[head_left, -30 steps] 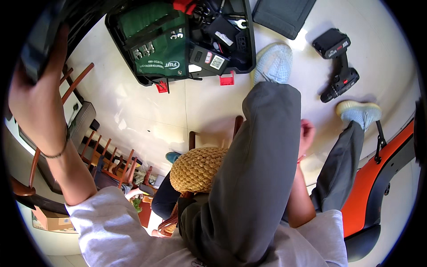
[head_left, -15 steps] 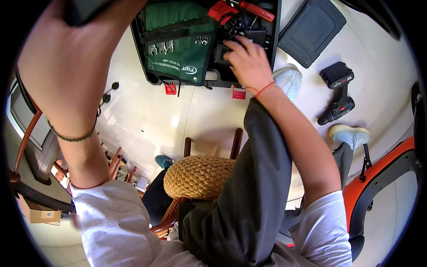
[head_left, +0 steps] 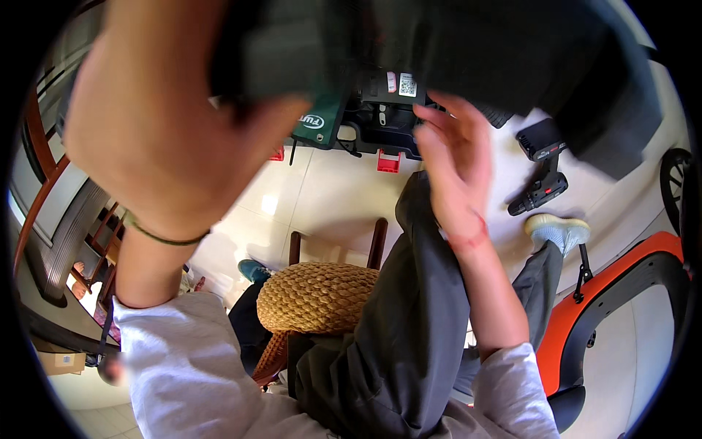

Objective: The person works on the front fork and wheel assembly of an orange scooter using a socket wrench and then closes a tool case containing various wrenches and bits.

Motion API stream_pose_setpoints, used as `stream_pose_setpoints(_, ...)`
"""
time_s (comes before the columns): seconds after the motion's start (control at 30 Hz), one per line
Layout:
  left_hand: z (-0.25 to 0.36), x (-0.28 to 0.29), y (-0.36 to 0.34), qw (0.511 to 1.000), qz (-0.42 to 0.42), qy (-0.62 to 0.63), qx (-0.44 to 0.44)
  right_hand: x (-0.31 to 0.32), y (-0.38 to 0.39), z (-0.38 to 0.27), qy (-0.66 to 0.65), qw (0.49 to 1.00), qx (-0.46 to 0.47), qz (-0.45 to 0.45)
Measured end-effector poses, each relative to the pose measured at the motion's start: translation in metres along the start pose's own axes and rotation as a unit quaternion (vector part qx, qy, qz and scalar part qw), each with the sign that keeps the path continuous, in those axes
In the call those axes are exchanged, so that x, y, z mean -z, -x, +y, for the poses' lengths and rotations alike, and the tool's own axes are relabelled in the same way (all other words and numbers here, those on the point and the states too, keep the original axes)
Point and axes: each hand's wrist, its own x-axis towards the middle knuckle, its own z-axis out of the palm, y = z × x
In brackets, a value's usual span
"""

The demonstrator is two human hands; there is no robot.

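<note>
My left hand (head_left: 157, 139) is raised close to the camera at the upper left, its thumb and fingers around the near edge of a large black, flat-sided object (head_left: 475, 44). That object is blurred, so I cannot make out its exact kind. Under its lower edge my right hand (head_left: 461, 157) reaches up, fingers apart; whether the tips touch it is unclear. Below the black object shows part of the open black tool case (head_left: 395, 140) with a red latch (head_left: 388, 162). Inside it lie a green wrench pouch (head_left: 318, 121) and a black item with white labels (head_left: 391, 86).
A black cordless drill (head_left: 541, 172) lies on the pale tiled floor to the right, near my light shoe (head_left: 559, 228). A woven stool seat (head_left: 318, 296) stands close by at centre. At the right edge is an orange and black frame (head_left: 585, 300).
The large black object has come down across the top, covering most of the tool case. My right hand has drawn back from inside the case and turned upward. My left hand moved right and lower.
</note>
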Motion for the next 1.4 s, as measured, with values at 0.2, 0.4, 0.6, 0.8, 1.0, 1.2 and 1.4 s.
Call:
stream_pose_setpoints(0.2, -0.014, 0.009, 0.048, 0.981, 0.009, -0.158, -0.116, 0.017, 0.013, -0.045, -0.287, 0.943, 0.156, -0.065)
stream_pose_setpoints(0.4, 0.02, -0.031, 0.102, 0.995, 0.039, 0.085, -0.02, 0.038, 0.017, -0.065, -0.339, 0.931, 0.093, -0.099)
stream_pose_setpoints(0.6, 0.035, -0.167, 0.161, 0.956, -0.078, 0.116, 0.259, 0.049, 0.022, -0.06, -0.338, 0.933, 0.092, -0.08)
stream_pose_setpoints(0.8, 0.023, -0.205, 0.172, 0.952, -0.065, 0.055, 0.294, 0.052, 0.023, -0.056, -0.339, 0.935, 0.081, -0.071)
stream_pose_setpoints(1.0, -0.051, -0.192, 0.178, 0.843, 0.053, 0.261, 0.467, 0.056, 0.025, -0.055, -0.344, 0.933, 0.078, -0.067)
stream_pose_setpoints(1.2, -0.068, -0.179, 0.155, 0.859, 0.048, 0.286, 0.423, 0.055, 0.024, -0.053, -0.342, 0.935, 0.071, -0.061)
stream_pose_setpoints(1.4, -0.07, -0.188, 0.151, 0.959, -0.104, 0.119, 0.235, 0.055, 0.025, -0.051, -0.34, 0.936, 0.069, -0.058)
